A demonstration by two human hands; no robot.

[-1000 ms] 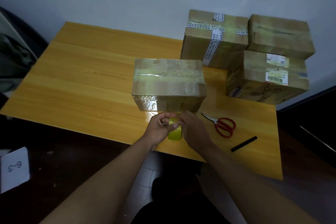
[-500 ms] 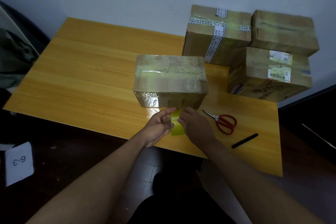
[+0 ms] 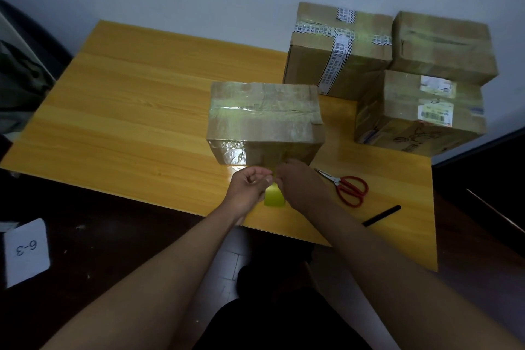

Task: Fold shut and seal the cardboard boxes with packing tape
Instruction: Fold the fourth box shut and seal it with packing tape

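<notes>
Working a strip of yellowish packing tape at the near face of the front cardboard box.

Both hands meet just before the box's near side: the left hand pinches the tape with curled fingers, and the right hand curls onto it from the other side; the exact grip is hidden. The box sits mid-worktop, flaps folded shut, top already taped. Three stacked boxes behind look sealed. Red scissors and a black pen lie to the right. Judging by this, only the last strip and its cutting seem left.
</notes>
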